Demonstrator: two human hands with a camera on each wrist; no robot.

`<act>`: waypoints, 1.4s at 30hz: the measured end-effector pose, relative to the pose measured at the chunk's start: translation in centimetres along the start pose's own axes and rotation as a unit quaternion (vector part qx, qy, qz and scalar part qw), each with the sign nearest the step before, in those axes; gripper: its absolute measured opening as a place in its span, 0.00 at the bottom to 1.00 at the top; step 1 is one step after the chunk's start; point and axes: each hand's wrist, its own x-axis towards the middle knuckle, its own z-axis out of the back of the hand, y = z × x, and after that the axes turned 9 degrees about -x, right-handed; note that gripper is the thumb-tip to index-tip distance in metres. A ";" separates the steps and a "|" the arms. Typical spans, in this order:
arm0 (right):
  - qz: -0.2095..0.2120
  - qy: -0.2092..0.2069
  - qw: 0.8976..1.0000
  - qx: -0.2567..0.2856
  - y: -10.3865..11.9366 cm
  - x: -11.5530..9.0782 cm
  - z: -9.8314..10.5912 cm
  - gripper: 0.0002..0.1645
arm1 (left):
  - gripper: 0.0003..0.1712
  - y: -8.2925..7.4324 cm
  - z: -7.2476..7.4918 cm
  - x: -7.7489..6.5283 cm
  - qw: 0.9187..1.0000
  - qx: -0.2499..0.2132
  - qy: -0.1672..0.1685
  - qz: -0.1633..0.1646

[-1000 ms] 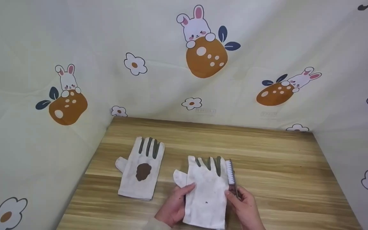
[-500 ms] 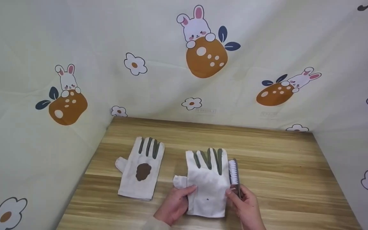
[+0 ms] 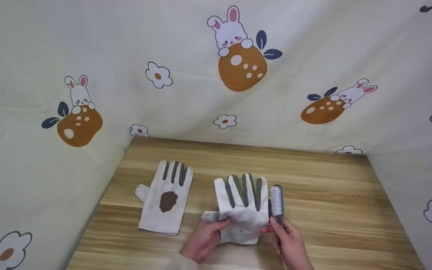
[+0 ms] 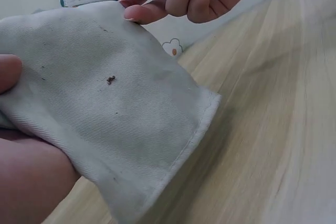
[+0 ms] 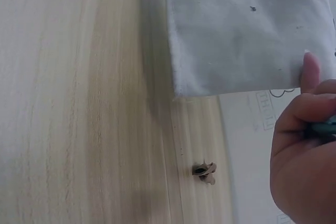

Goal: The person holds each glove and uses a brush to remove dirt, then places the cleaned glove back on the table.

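My left hand (image 3: 203, 240) pinches a white work glove (image 3: 240, 221) with green strips between its fingers, thumb on top near the glove's thumb. In my right hand (image 3: 290, 242) is a scrub brush (image 3: 277, 202) with white bristles and a teal-grey body, bristles facing the glove. A right finger also touches the glove's right edge. The cuff hangs over the table, and the left wrist view shows a small dark speck (image 4: 111, 80) on the cloth. A second white glove (image 3: 156, 221), bearing a brown patch (image 3: 168, 201), lies flat at the left.
Wood-grain table (image 3: 336, 187) lies beneath. Pale fabric (image 3: 186, 105) printed with rabbits and flowers encloses its back and sides. In the right wrist view a small crumpled brown bit (image 5: 203, 172) rests on the table near the backdrop.
The held glove has risen and tilted, its fingers spreading and its cuff pulling up. The brush has turned, showing more bristles. The second glove stays put.
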 end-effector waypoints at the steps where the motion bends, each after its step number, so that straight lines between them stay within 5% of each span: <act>1: -0.007 0.001 1.000 0.004 0.1 0.0 0.1 0.25 | 0.23 0.0 0.0 0.0 1.000 0.007 0.005 -0.004; 13: -0.087 0.021 0.996 -0.026 0.9 0.6 0.9 0.16 | 0.16 -0.3 -0.1 -0.4 0.998 0.045 0.035 0.010; 20: -0.121 0.054 0.991 -0.015 1.2 0.8 0.7 0.16 | 0.17 -0.6 0.7 -0.4 0.994 0.074 0.083 0.000; 27: -0.117 0.046 0.992 -0.013 1.4 0.9 1.2 0.15 | 0.17 -0.4 0.6 0.3 0.983 0.138 0.122 -0.020; 34: -0.117 0.052 0.992 -0.003 1.3 0.9 1.6 0.14 | 0.17 -0.6 0.6 0.6 0.957 0.233 0.153 -0.080; 37: -0.107 0.056 0.993 0.001 1.3 0.9 1.7 0.13 | 0.19 -0.6 0.6 0.8 0.954 0.248 0.146 -0.081; 42: -0.080 0.066 0.994 0.018 1.2 0.7 1.8 0.09 | 0.24 -0.7 0.6 0.7 0.960 0.239 0.132 -0.059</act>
